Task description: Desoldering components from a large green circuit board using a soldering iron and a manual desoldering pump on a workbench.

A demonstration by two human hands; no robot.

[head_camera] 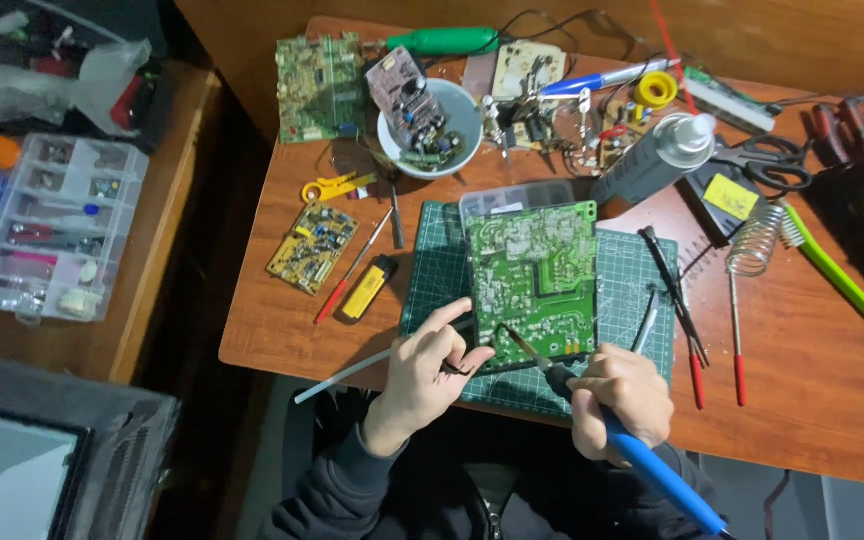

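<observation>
Blue-handled soldering iron (642,455) in right-hand grip (620,398), tip on green circuit board (534,275).

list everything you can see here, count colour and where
large circuit board: 1, green, on the cutting mat
cutting mat: 1, green, table centre
soldering iron: 1, blue handle, in right hand, tip at board's lower edge
small circuit board: 1, yellow, left of mat
bowl: 1, white, holding board scraps, behind mat
scissors: 1, black, far right
spray can: 1, grey, lying right of bowl
parts organiser: 1, clear, side table
left hand: 1, pinching thin white wire at board's edge
right hand: 1, gripping iron
</observation>
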